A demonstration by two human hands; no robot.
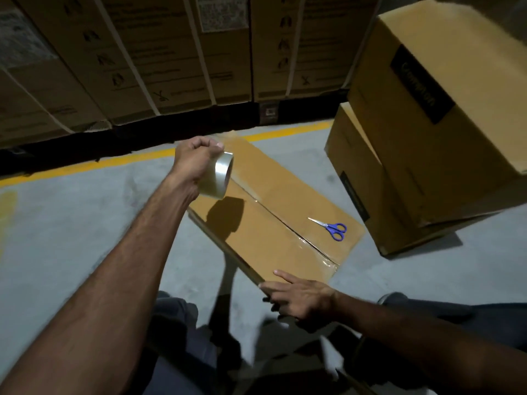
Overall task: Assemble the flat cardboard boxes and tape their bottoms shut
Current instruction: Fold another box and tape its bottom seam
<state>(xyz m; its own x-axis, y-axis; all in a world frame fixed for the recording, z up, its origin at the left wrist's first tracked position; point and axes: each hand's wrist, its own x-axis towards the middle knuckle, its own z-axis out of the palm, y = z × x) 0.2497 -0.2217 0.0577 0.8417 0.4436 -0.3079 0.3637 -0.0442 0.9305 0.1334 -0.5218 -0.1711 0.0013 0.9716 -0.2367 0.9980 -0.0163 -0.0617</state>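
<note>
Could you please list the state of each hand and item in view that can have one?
left hand: raised, gripping the tape roll
tape roll: held above the box, clear tape
box: flaps closed, centre seam partly taped
right hand: fingers straight, resting on the near edge of the box
scissors: closed, lying on the box
two stacked boxes: assembled, the upper one tilted

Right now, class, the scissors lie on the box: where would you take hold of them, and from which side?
Take the scissors by the blue handle loops, coming from above on the right. They lie flat on the box, loops toward the right edge, blades pointing left toward the seam. The right hand is nearest; the left hand holds the tape roll.
</note>
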